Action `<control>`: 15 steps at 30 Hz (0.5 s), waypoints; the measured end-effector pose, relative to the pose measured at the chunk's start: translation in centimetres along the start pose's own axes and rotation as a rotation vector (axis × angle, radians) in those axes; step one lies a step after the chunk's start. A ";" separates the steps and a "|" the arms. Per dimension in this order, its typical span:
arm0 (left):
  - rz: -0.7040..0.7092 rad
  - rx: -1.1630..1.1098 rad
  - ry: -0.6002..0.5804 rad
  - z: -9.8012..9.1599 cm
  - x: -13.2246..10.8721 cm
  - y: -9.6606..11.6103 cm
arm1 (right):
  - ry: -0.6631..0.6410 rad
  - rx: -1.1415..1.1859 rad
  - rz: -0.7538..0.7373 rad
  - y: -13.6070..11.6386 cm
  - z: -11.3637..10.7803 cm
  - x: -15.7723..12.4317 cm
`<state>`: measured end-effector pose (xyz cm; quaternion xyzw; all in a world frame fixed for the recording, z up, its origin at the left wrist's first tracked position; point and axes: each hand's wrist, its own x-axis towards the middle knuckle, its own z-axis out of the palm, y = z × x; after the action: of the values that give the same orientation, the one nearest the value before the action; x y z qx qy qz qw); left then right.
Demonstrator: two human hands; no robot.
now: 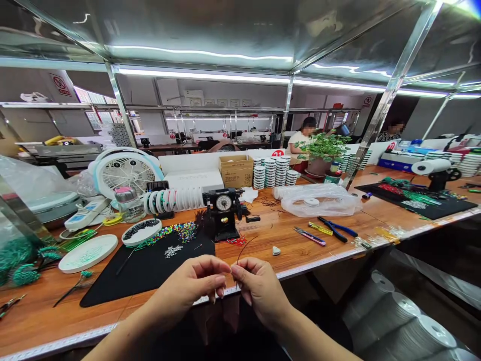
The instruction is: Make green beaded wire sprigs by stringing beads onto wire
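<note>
Over the bench's front edge, my right hand pinches a thin dark cord between thumb and forefinger. The cord curves up above the fingertips, and a short piece hangs below. My left hand is curled beside it, its forefinger tip meeting the right fingertips. Whatever lies between the left fingers is too small to make out. Behind my hands, a black mat bears small white pieces and multicoloured beads. A black hand-cranked machine with a dial stands at the mat's far right.
White spools line up left of the machine. Dishes, a jar and a fan stand at left. Pliers, a cutter and a small white piece lie right. A person sits beyond the plant.
</note>
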<state>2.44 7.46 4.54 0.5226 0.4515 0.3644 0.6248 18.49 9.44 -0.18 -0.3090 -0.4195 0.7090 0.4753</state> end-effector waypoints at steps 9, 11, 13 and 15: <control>0.138 -0.238 0.232 0.4 -0.3 -2.6 | -0.042 0.038 0.063 0.8 0.6 -0.4; 0.171 -0.283 0.241 0.3 -0.4 -2.8 | -0.051 0.032 0.082 1.0 0.4 -0.4; 0.137 -0.321 0.220 0.1 -0.5 -2.7 | -0.031 0.013 0.068 0.9 0.5 -0.4; 0.092 -0.287 0.174 -0.2 -0.6 -2.6 | -0.002 -0.026 0.022 0.6 0.6 -0.5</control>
<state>2.00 6.48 2.13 0.4145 0.4227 0.4972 0.6342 17.86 8.69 -0.44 -0.3192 -0.4256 0.7089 0.4631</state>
